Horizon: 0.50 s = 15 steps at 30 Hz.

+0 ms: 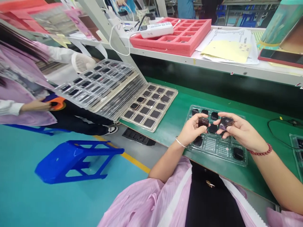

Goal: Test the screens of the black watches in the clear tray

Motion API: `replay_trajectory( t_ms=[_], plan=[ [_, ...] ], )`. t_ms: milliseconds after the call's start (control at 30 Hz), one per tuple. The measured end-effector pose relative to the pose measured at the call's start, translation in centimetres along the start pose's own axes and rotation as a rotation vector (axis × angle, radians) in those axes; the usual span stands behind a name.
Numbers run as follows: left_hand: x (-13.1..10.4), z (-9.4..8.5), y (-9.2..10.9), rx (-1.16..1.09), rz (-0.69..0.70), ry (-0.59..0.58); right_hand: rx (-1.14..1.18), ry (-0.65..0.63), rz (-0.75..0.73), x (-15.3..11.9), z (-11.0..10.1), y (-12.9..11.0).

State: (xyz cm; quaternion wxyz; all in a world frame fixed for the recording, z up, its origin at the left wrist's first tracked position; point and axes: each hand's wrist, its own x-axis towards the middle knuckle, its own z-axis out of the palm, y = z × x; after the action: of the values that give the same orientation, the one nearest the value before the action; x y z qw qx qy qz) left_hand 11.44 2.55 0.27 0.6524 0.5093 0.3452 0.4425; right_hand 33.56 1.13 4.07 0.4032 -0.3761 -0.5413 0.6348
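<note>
Between thumb and fingers, my left hand [191, 130] pinches a small dark square piece with rounded corners [203, 122]. My right hand [245, 130] grips a second dark, glossy square piece [225, 122], tilted so light reflects off its face. Both hands are raised over a clear plastic tray [233, 161] on the green bench. Black square pieces sit in several of its pockets, one of them a black piece [238, 154] at the near right corner. Some near pockets show only bare ribbed plastic. My hands hide part of the tray's middle.
Left along the bench lies another tray of dark squares [151, 103], beside a tall stack of clear trays [113, 94]. A shelf above bears a red foam tray [189, 44] and papers [227, 50]. A person [26, 85] stands at left, near a blue stool [71, 160]. A black cable [272, 119] lies right.
</note>
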Motion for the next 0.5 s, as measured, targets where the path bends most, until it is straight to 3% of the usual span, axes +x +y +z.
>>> replay_trajectory(
  t_ms=[333, 400, 500],
  plan=[
    [-0.1, -0.2, -0.3, -0.012, 0.024, -0.103, -0.1, -0.043, -0.015, 0.5, -0.3, 0.6],
    [-0.9, -0.5, 0.7, -0.077, 0.0, -0.179, -0.023, -0.126, -0.007, -0.4, -0.2, -0.3],
    [-3.6, -1.6, 3.3, -0.215, -0.063, -0.392, -0.009, -0.201, -0.013, -3.3, -0.5, -2.1]
  ],
)
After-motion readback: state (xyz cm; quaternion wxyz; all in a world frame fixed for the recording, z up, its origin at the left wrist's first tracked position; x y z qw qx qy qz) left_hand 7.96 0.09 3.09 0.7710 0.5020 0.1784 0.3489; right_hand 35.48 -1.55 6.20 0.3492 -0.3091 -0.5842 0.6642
